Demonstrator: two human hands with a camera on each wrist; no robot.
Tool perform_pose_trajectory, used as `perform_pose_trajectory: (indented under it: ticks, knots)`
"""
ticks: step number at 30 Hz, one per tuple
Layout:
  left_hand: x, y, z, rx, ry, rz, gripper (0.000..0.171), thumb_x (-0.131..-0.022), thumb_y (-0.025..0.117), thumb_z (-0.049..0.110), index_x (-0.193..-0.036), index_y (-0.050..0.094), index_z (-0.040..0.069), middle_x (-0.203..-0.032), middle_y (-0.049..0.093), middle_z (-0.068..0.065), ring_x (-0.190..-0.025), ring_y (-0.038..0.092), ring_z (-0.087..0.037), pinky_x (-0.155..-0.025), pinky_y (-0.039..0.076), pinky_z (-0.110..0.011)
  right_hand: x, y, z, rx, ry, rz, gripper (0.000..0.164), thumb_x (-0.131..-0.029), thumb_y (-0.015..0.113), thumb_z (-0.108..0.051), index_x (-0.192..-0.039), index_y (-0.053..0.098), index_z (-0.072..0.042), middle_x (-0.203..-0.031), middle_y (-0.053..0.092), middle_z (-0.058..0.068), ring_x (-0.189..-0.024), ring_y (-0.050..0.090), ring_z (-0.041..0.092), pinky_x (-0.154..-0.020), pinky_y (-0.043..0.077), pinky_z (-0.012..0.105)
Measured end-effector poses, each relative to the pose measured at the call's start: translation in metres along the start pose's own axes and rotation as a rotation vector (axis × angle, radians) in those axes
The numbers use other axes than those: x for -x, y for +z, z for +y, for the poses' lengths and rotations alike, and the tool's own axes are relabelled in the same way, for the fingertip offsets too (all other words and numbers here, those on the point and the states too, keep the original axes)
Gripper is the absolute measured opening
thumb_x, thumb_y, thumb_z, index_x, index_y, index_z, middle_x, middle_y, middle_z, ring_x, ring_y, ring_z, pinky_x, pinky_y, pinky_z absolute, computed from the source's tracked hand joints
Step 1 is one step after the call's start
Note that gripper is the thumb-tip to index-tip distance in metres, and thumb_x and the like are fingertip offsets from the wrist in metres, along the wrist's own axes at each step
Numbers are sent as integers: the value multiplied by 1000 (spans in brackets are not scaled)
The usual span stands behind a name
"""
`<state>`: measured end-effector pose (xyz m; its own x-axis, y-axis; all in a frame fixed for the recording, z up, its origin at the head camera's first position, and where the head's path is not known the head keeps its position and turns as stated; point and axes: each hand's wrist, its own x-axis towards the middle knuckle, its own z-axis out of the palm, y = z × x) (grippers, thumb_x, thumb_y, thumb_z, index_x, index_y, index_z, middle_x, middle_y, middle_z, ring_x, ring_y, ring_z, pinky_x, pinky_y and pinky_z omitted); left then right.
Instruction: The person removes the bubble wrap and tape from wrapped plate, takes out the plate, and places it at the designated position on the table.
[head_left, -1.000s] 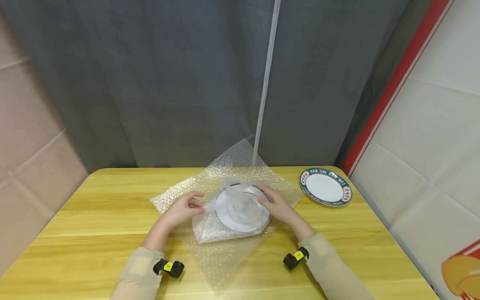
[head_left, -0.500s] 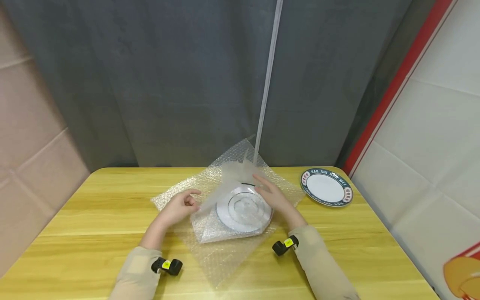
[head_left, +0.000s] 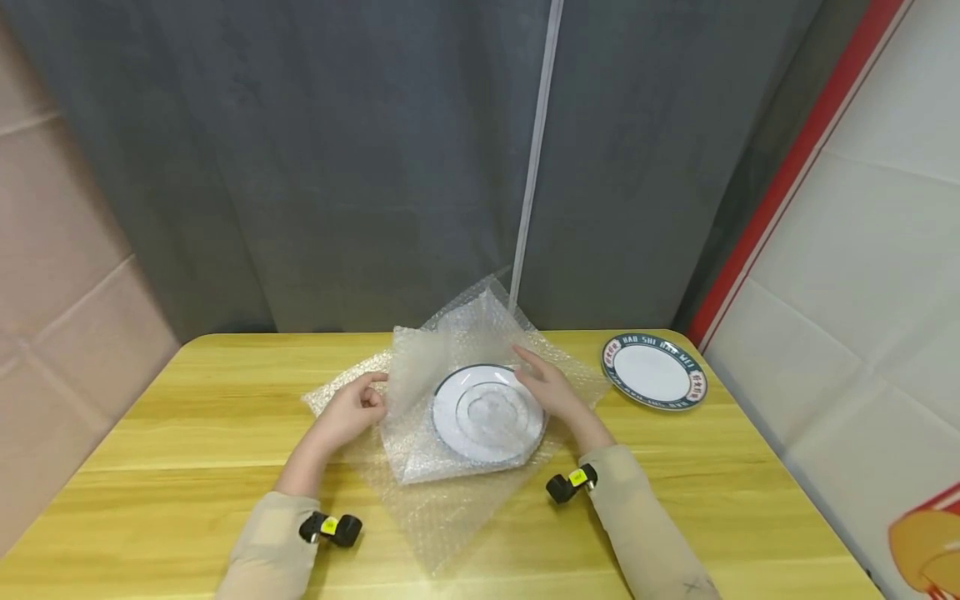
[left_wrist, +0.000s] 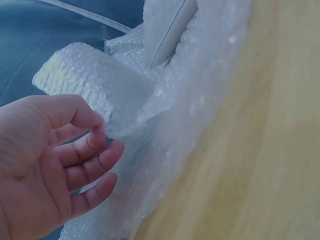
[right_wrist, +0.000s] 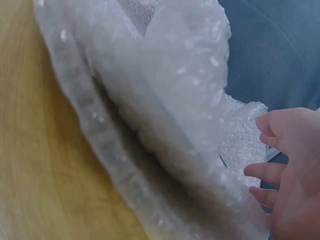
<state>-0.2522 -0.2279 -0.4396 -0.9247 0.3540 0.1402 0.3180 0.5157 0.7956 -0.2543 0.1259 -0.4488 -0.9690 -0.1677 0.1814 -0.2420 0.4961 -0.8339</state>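
Note:
A white plate point(head_left: 487, 414) with a dark rim line lies mid-table in the head view, on layers of clear bubble wrap point(head_left: 420, 512). Some of the wrap covers its lower part, while the upper rim shows bare. At the wrap's left edge, my left hand point(head_left: 347, 414) pinches a lifted flap point(left_wrist: 95, 82) between thumb and index finger, the other fingers loosely bent. My right hand point(head_left: 553, 393) is beside the plate's upper right rim with fingers extended. In the right wrist view, those fingers point(right_wrist: 265, 172) are near the wrap; whether they touch it is unclear.
A second plate point(head_left: 652, 372) with a lettered dark green rim lies at the table's back right corner. The wooden table point(head_left: 180, 467) meets a dark grey curtain point(head_left: 360, 167) behind. A pale panel point(head_left: 855, 275) stands along the right side.
The bubble wrap over the plate's upper part has been folded back and now spreads up and left. My left hand has moved slightly left. My right hand stays near the rim.

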Motion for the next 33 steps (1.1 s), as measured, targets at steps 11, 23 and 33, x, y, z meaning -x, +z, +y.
perform_pose_trajectory:
  ticks: [11,23,33]
  knots:
    - [0,-2,-3,-28,-106,79,72,-82,58,0,-146,25,-2,-74,59,-7,-57,47,-16,-56,42,-30,2,-5,9,10,24,12,48,-101,47,-18,-147,38,-9,-148,37,17,-131,39,41,-107,30,52]
    - [0,0,-12,-75,-71,137,63,-82,59,-2,-142,41,5,-61,53,-3,-51,44,-14,-50,40,-29,5,-15,12,33,82,95,43,-99,49,-18,-140,48,-5,-127,57,21,-117,52,37,-99,41,49]
    - [2,0,-4,-260,-79,186,54,-81,63,3,-133,50,-1,-77,56,-6,-64,50,-20,-60,42,-36,5,-23,15,53,51,143,37,-98,52,-14,-132,55,0,-112,64,20,-102,59,33,-87,48,45]
